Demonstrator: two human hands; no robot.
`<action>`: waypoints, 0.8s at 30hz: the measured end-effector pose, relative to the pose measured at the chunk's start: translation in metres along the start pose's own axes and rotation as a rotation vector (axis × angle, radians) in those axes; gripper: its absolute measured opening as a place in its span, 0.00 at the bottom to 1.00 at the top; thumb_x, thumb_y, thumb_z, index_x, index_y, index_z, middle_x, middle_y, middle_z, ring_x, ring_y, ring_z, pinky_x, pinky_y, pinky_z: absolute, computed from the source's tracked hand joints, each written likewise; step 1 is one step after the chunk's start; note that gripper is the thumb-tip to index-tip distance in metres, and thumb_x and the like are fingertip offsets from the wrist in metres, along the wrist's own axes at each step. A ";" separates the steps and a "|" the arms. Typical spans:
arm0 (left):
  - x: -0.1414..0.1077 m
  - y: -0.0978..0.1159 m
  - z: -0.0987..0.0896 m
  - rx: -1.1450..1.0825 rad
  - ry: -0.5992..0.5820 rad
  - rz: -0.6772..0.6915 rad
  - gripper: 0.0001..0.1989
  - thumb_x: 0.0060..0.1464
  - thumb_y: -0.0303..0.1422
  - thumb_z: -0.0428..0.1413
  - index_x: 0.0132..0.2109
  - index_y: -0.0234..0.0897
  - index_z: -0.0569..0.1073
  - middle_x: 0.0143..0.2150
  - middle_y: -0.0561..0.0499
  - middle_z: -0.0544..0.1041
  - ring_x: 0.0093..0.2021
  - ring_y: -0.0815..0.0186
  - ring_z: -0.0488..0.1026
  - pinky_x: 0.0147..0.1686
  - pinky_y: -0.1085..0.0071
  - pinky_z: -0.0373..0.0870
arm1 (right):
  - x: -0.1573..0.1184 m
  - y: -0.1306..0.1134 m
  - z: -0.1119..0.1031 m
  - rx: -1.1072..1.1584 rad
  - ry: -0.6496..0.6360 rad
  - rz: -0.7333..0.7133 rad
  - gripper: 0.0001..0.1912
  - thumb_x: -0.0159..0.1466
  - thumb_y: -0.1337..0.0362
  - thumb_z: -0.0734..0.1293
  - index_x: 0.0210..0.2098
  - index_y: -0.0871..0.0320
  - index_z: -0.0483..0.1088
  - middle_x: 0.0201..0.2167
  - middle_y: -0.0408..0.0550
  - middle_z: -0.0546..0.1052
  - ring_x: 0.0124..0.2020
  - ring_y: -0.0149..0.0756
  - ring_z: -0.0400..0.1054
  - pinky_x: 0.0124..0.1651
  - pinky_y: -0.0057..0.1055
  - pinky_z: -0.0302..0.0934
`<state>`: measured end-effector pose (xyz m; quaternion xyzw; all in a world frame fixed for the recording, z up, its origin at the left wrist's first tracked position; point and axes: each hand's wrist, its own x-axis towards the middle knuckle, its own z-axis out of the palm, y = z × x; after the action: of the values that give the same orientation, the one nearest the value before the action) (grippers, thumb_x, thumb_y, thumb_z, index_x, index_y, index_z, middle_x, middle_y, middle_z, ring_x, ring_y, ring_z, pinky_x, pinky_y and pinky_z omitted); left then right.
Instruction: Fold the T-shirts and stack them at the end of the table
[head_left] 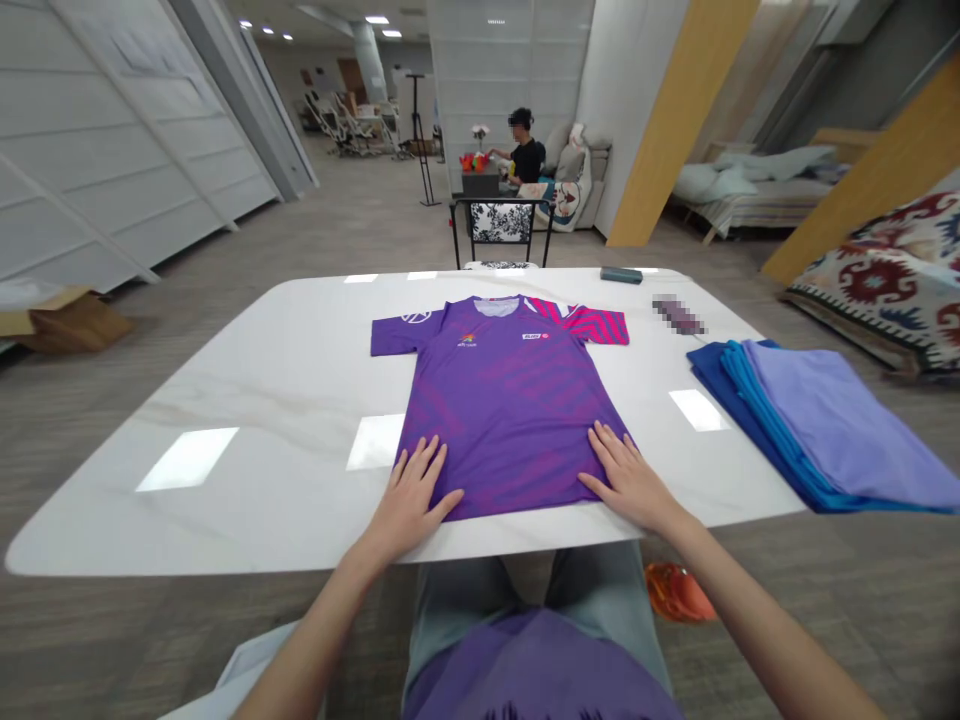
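A purple short-sleeved T-shirt (510, 400) lies spread flat, front side up, with its collar away from me and its hem near the table's front edge. One sleeve is plain purple with a white mark; the other has pink stripes. My left hand (416, 495) rests palm down on the shirt's lower left corner, fingers spread. On the lower right corner, my right hand (622, 478) also lies flat with its fingers apart. Neither hand grips the fabric.
The shirt is on a white glossy table (247, 400). Folded blue and lavender cloths (832, 420) hang over its right front edge. A dark case (621, 275) lies at the far edge, near a blurred item (679, 315). Beyond stand a chair (501, 225) and a seated person (527, 155).
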<state>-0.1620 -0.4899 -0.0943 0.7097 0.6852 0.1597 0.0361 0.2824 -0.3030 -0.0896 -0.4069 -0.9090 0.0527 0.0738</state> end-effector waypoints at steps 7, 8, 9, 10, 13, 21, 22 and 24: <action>0.099 -0.110 -0.050 -0.150 0.172 -0.220 0.37 0.77 0.56 0.45 0.81 0.41 0.66 0.80 0.38 0.67 0.81 0.48 0.64 0.81 0.47 0.61 | 0.001 -0.068 -0.023 0.121 0.053 -0.001 0.45 0.82 0.40 0.58 0.87 0.57 0.44 0.84 0.61 0.55 0.85 0.54 0.51 0.86 0.65 0.45; 0.127 -0.134 -0.060 -0.144 0.180 -0.256 0.36 0.78 0.53 0.42 0.81 0.40 0.66 0.81 0.37 0.66 0.81 0.48 0.63 0.81 0.46 0.60 | 0.006 -0.096 -0.025 0.164 0.061 -0.045 0.43 0.82 0.42 0.58 0.87 0.56 0.45 0.84 0.60 0.57 0.85 0.52 0.53 0.86 0.63 0.46; 0.156 -0.158 -0.069 -0.134 0.176 -0.273 0.36 0.78 0.51 0.41 0.82 0.39 0.65 0.82 0.37 0.63 0.83 0.48 0.59 0.82 0.46 0.57 | 0.012 -0.125 -0.026 0.209 0.059 -0.101 0.42 0.82 0.43 0.59 0.87 0.55 0.46 0.84 0.58 0.58 0.85 0.50 0.53 0.86 0.62 0.47; 0.184 -0.179 -0.076 -0.121 0.162 -0.283 0.35 0.78 0.50 0.41 0.82 0.38 0.64 0.84 0.39 0.61 0.85 0.48 0.55 0.83 0.46 0.54 | 0.018 -0.154 -0.026 0.251 0.048 -0.163 0.42 0.82 0.44 0.60 0.87 0.54 0.46 0.84 0.56 0.58 0.85 0.48 0.53 0.87 0.61 0.48; 0.247 -0.225 -0.082 -0.074 0.089 -0.317 0.35 0.77 0.48 0.43 0.82 0.39 0.65 0.86 0.41 0.57 0.87 0.47 0.47 0.84 0.42 0.49 | 0.035 -0.222 -0.022 0.317 0.002 -0.288 0.43 0.81 0.45 0.64 0.87 0.51 0.47 0.85 0.53 0.55 0.86 0.48 0.51 0.87 0.61 0.49; 0.244 -0.259 -0.048 0.052 0.045 -0.509 0.37 0.73 0.59 0.43 0.74 0.47 0.76 0.81 0.37 0.66 0.82 0.37 0.58 0.80 0.30 0.44 | 0.051 -0.275 -0.004 0.353 0.044 -0.294 0.39 0.77 0.47 0.71 0.81 0.56 0.61 0.80 0.57 0.66 0.79 0.54 0.63 0.83 0.57 0.56; 0.241 -0.262 -0.049 0.069 0.073 -0.532 0.38 0.73 0.61 0.42 0.71 0.46 0.78 0.79 0.35 0.67 0.81 0.36 0.59 0.80 0.31 0.43 | 0.054 -0.283 -0.004 0.359 0.040 -0.300 0.37 0.76 0.46 0.72 0.78 0.56 0.65 0.76 0.57 0.71 0.74 0.54 0.67 0.79 0.56 0.61; 0.241 -0.271 -0.057 0.095 0.132 -0.593 0.40 0.73 0.62 0.40 0.70 0.41 0.77 0.77 0.30 0.69 0.79 0.35 0.60 0.79 0.32 0.44 | 0.064 -0.304 -0.001 0.359 0.009 -0.321 0.33 0.75 0.45 0.73 0.71 0.55 0.71 0.66 0.56 0.79 0.63 0.52 0.74 0.67 0.51 0.69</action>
<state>-0.4356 -0.2464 -0.0710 0.4676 0.8701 0.1556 0.0034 0.0177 -0.4570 -0.0351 -0.2380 -0.9377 0.1992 0.1563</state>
